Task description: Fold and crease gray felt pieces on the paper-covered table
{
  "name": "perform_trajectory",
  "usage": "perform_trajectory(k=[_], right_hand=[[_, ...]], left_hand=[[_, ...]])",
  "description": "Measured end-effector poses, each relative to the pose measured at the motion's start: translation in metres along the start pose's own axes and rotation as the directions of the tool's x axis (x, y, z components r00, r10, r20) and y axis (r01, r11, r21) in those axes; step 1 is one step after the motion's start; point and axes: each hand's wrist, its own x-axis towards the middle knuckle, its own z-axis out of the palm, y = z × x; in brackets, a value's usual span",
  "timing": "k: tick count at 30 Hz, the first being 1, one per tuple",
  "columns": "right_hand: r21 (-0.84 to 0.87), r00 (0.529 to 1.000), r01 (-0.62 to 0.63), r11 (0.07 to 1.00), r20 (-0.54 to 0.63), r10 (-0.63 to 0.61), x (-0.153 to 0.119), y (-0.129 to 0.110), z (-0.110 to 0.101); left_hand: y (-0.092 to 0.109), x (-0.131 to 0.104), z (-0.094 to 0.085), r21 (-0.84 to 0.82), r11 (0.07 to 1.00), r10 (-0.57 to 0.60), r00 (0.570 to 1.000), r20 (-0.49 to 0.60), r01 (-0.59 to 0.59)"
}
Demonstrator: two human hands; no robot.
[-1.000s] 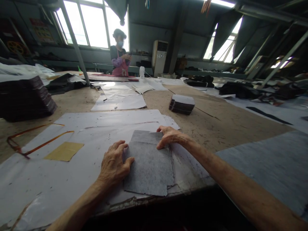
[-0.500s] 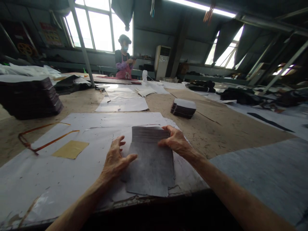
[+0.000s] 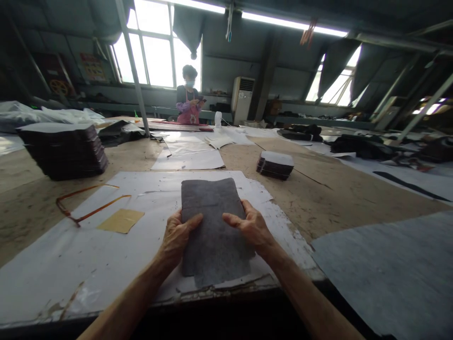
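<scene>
Holding one grey bundle [image 3: 214, 236] in two hands, left hand [image 3: 179, 233] and right hand [image 3: 254, 229] with fingers closed round its sides, over the white sheet [image 3: 106, 255] at the table's [image 3: 240, 156] near edge; can't tell how many layers. Also around: one pair of glasses [image 3: 78, 220], one tan square [image 3: 122, 221], two dark stacks [image 3: 67, 153].

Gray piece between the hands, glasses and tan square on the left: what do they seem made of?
Gray piece: perhaps nonwoven fabric or paper, matte; mottled, without shine.
Glasses: probably plastic, smooth-looking; amber, seemingly translucent.
Tan square: likely paper or card, matte; thin, flat.
</scene>
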Motion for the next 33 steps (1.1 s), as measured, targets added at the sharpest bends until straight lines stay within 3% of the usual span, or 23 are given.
perform_trajectory(k=[4, 8, 10, 12, 14, 18, 21, 27, 33], right_hand=[[-0.139, 0.986, 0.021, 0.990, -0.162, -0.044, -0.005, 0.005, 0.007], [-0.037, 0.994, -0.023, 0.999, -0.106, 0.019, -0.008, 0.006, 0.003], [-0.153, 0.995, -0.043, 0.987, -0.090, 0.029, -0.008, 0.007, 0.000], [-0.396, 0.992, -0.078, 0.915, -0.121, 0.033, -0.008, 0.009, -0.002], [-0.604, 0.984, -0.136, 0.785, -0.176, 0.035, -0.008, 0.013, -0.002], [-0.757, 0.976, -0.193, 0.624, -0.214, 0.042, -0.011, 0.018, 0.000], [-0.804, 0.979, -0.191, 0.563, -0.201, 0.045, -0.012, 0.019, 0.000], [-0.867, 0.977, -0.210, 0.452, -0.199, 0.073, -0.010, 0.021, -0.002], [-0.840, 0.966, -0.258, 0.477, -0.223, 0.130, -0.009, 0.020, -0.002]], left_hand=[[0.001, 0.001, 0.003, 0.092, 0.993, 0.070, 0.997, -0.013, -0.068], [0.002, 0.002, 0.003, 0.136, 0.986, 0.100, 0.994, -0.041, -0.093], [0.001, 0.002, 0.002, 0.273, 0.956, 0.123, 0.991, -0.048, -0.105], [0.000, 0.004, 0.000, 0.491, 0.867, 0.143, 0.987, -0.070, -0.091], [-0.002, 0.006, -0.002, 0.665, 0.746, 0.158, 0.981, -0.112, -0.044], [-0.002, 0.007, -0.006, 0.800, 0.599, 0.173, 0.970, -0.170, 0.033], [0.001, 0.007, -0.009, 0.830, 0.554, 0.135, 0.977, -0.164, 0.063], [0.007, 0.017, -0.016, 0.810, 0.579, 0.025, 0.990, -0.140, 0.100], [0.006, 0.020, -0.013, 0.562, 0.812, -0.107, 0.987, -0.119, 0.156]])
